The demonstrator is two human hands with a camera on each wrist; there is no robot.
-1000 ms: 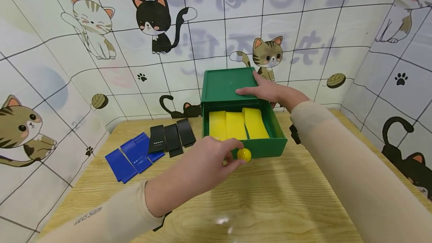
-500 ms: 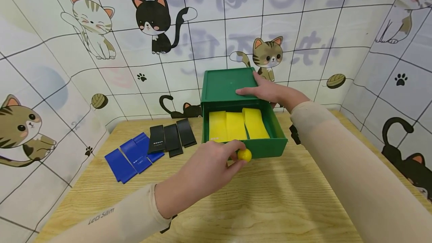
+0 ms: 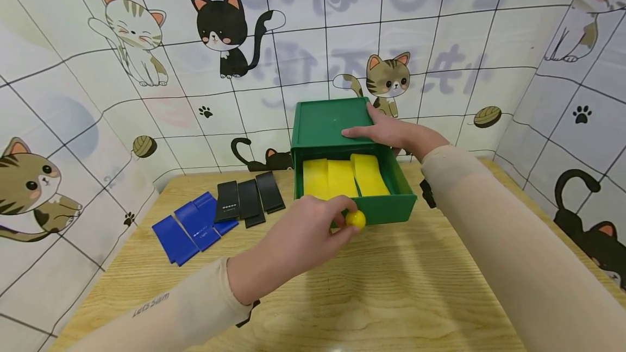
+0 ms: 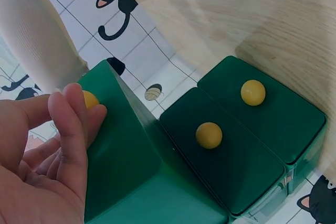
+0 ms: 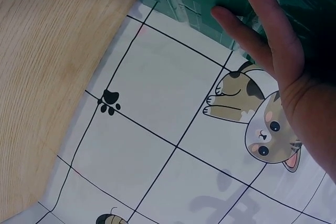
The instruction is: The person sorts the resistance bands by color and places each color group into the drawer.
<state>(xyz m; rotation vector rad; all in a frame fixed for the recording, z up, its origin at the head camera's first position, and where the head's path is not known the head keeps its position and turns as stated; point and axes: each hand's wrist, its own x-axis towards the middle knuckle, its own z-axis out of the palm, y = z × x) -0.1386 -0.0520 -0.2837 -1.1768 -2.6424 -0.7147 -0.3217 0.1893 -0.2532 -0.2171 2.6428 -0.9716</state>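
Note:
A small green drawer cabinet (image 3: 332, 123) stands at the back of the table. Its top drawer (image 3: 388, 211) is pulled out, with yellow flat packets (image 3: 340, 179) side by side inside. My left hand (image 3: 303, 235) pinches the drawer's round yellow knob (image 3: 355, 219) between thumb and fingers. On the cabinet's top lies the thumb of my right hand (image 3: 393, 132), while in the right wrist view straight fingers (image 5: 241, 32) reach along its green side. Two closed drawers show in the left wrist view, each with a yellow knob (image 4: 209, 135).
Left of the cabinet, several black packets (image 3: 248, 200) lie on the wooden table (image 3: 391, 287). Nearer and further left are several blue packets (image 3: 195, 230), partly overlapping. A white wall covering (image 3: 303, 31) with cartoon cats rises right behind the table.
My left hand has moved slightly forward and right with the knob, and the drawer front sits a little farther back. The right hand has stayed on the cabinet.

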